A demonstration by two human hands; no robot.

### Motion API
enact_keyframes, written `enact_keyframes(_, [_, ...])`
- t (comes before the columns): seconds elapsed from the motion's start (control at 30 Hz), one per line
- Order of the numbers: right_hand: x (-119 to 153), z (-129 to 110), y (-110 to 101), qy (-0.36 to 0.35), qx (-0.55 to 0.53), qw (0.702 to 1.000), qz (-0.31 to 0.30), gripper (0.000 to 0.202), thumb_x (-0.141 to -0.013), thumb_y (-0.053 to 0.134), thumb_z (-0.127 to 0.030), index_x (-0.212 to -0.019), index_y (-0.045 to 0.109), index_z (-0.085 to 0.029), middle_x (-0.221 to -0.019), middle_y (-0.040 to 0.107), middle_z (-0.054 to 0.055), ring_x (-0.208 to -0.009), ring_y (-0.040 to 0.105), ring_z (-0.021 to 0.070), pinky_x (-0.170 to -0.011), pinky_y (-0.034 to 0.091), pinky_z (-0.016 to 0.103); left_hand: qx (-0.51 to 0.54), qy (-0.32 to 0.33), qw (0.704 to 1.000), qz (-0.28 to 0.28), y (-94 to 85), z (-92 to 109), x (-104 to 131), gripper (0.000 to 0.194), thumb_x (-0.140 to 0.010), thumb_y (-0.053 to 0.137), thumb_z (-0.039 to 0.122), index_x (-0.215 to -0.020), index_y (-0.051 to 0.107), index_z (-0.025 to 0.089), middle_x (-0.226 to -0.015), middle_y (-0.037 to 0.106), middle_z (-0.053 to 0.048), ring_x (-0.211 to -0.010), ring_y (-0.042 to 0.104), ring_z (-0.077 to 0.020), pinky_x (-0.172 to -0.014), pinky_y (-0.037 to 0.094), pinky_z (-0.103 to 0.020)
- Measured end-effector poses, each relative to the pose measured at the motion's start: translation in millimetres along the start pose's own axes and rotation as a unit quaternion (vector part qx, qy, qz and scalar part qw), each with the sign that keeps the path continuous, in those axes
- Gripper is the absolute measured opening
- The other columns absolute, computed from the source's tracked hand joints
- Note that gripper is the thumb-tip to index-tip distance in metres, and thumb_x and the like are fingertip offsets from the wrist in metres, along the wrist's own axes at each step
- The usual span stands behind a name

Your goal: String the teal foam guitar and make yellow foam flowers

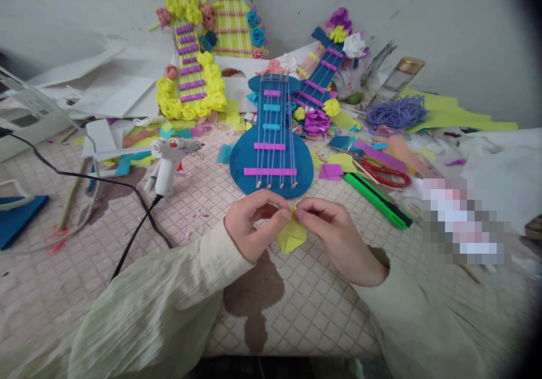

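Between my two hands hangs a small piece of yellow paper (292,236), pinched at its top edge. My left hand (258,221) grips it with thumb and forefinger, and my right hand (330,232) pinches the same edge from the other side. The fingertips almost meet. Just beyond them lies a blue paper guitar (277,158) with pink and light-blue strips across it and pale strings running down its length. Its round lower end is close to my fingers.
A white glue gun (167,167) with a black cord stands left. Right lie a green utility knife (376,200), red-handled scissors (387,174) and purple yarn (397,112). Behind are a yellow flower-trimmed guitar (190,68), another blue guitar (324,68) and paper scraps.
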State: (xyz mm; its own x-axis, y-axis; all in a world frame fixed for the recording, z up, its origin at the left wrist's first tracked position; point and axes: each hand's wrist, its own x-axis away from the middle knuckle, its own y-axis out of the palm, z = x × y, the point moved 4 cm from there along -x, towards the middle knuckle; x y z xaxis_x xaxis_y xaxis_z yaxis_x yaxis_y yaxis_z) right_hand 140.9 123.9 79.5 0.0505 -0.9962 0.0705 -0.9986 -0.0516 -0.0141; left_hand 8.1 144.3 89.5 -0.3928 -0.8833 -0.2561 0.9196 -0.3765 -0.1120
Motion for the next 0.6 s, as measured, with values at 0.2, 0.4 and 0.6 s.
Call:
enact_keyframes(0.2, [-0.3, 0.8, -1.1, -0.001, 0.008, 1.0, -0.001, 0.012, -0.073, 0.06, -0.025, -0.064, 0.059, -0.018, -0.064, 0.054, -0.002, -0.061, 0.047, 0.0095, -0.056, 0.037, 0.022, 0.032, -0.034, 0.999, 0.01, 1.4, -7.5, -1.9, 0.009, -0.073, 0.057, 0.02, -0.079, 0.054, 0.014, -0.071, 0.056, -0.001, -0.062, 0.056, -0.0099, -0.058, 0.05, -0.022])
enact_keyframes(0.4, [0.2, -1.2, -0.8, -0.004, 0.015, 1.0, -0.001, 0.011, -0.073, 0.059, -0.024, -0.064, 0.059, -0.018, -0.063, 0.053, -0.003, -0.06, 0.047, 0.009, -0.054, 0.037, 0.022, 0.035, -0.068, 0.997, -0.004, 2.5, -12.8, -1.5, 0.014, -0.072, 0.056, 0.022, -0.083, 0.053, 0.014, -0.067, 0.058, -0.002, -0.058, 0.056, -0.0101, -0.053, 0.048, -0.022])
enact_keyframes(0.6, [0.9, -3.3, 0.4, 0.0, 0.025, 1.0, -0.004, 0.011, -0.072, 0.059, -0.023, -0.063, 0.059, -0.017, -0.062, 0.054, -0.002, -0.06, 0.047, 0.0092, -0.055, 0.037, 0.022, 0.016, -0.065, 0.998, 0.002, 1.2, -13.3, -1.2, 0.013, -0.072, 0.056, 0.023, -0.082, 0.055, 0.013, -0.067, 0.059, -0.002, -0.058, 0.055, -0.0099, -0.053, 0.047, -0.022])
